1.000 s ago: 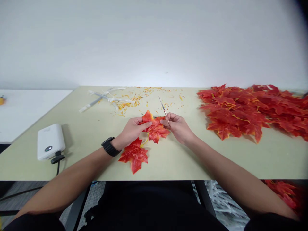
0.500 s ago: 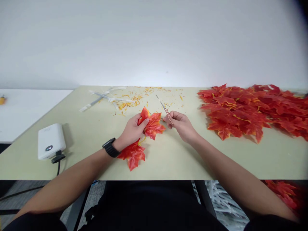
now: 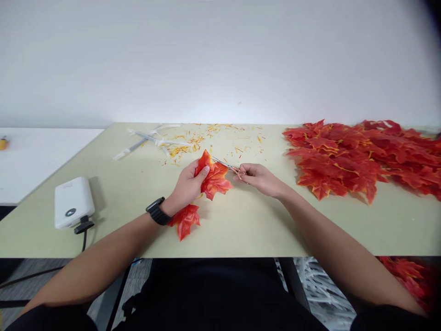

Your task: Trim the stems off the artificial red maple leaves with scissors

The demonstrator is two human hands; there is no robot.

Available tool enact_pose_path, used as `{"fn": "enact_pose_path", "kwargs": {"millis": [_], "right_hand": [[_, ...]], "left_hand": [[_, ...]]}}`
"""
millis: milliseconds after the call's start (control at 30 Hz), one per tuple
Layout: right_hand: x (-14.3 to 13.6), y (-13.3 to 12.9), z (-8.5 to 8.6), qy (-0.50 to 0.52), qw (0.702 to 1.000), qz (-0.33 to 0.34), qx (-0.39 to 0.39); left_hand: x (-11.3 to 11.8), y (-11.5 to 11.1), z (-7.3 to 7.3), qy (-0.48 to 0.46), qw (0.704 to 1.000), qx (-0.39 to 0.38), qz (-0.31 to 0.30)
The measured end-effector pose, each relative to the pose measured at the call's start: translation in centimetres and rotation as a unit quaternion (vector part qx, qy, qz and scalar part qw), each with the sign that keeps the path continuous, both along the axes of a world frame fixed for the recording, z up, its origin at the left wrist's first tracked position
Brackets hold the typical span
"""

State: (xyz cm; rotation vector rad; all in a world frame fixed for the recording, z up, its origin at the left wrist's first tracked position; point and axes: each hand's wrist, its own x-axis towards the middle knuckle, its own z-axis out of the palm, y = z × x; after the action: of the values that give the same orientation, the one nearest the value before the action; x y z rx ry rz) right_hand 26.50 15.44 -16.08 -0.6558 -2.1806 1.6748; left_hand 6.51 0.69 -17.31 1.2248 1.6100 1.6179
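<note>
Between the thumb and fingers of my left hand (image 3: 189,186) is a red-orange artificial maple leaf (image 3: 217,180). A second red leaf (image 3: 186,221) hangs below that hand, near the black wristband, with a bit of yellow stem between the two. My right hand (image 3: 260,178) holds small scissors (image 3: 229,166) with copper-coloured handles. Their blades point left and lie at the upper edge of the held leaf, slightly apart.
Yellow and orange clippings (image 3: 182,149) lie beyond my hands, beside clear plastic strips (image 3: 148,138). A large pile of red leaves (image 3: 337,161) covers the table's right side. A white power bank (image 3: 73,202) with a cable sits at the left.
The scissors have turned from pointing up and away to pointing left, and their blades have come to the leaf. My left hand and both leaves have shifted slightly left.
</note>
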Motion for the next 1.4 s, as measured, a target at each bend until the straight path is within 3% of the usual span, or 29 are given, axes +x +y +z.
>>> {"fn": "enact_pose_path", "kwargs": {"millis": [500,1400], "right_hand": [[-0.2,-0.2,0.0,-0.010,0.998,0.066,-0.019],[-0.4,-0.6,-1.1,0.010,0.998,0.056,0.036]], "left_hand": [[0.3,-0.5,0.4,0.042,0.999,-0.012,0.000],[0.7,-0.8,0.6,0.090,0.995,-0.029,0.021]]}}
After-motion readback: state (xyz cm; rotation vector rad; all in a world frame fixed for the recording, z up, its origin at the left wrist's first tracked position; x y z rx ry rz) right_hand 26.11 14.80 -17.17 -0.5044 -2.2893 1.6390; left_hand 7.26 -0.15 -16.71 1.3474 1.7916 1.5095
